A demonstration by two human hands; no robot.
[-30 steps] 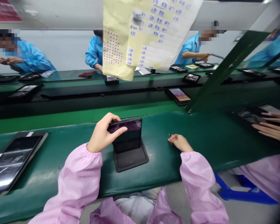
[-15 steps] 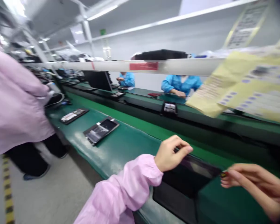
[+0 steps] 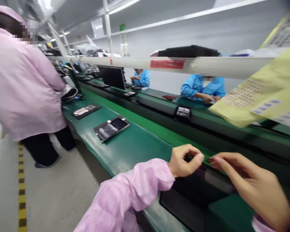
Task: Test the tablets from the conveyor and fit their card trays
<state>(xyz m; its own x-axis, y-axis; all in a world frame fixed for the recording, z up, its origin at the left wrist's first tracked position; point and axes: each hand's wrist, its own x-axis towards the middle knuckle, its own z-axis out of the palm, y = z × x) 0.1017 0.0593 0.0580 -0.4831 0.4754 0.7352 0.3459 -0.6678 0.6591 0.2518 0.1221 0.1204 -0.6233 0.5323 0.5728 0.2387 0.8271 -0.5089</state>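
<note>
The left hand (image 3: 186, 162) holds the upper edge of the dark tablet (image 3: 195, 187), which stands raised from a flat black cover (image 3: 177, 209), and near this edge the right hand (image 3: 251, 182) pinches a small part (image 3: 209, 160). To the left of the tablet, on the green bench (image 3: 140, 141), there lie a screen unit (image 3: 112, 129) and, farther away, a second flat device (image 3: 86, 111). Beyond the tablet is a person in blue (image 3: 192, 88).

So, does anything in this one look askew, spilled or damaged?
One mild oddity: the yellow sheet at right hangs slanted against the nearly level rail, so it looks askew, though lens stretch may add to that. Pale streaks mark the dark-screened tablet on the green bench; glare or damage, I can't tell. No spill shows.
</note>
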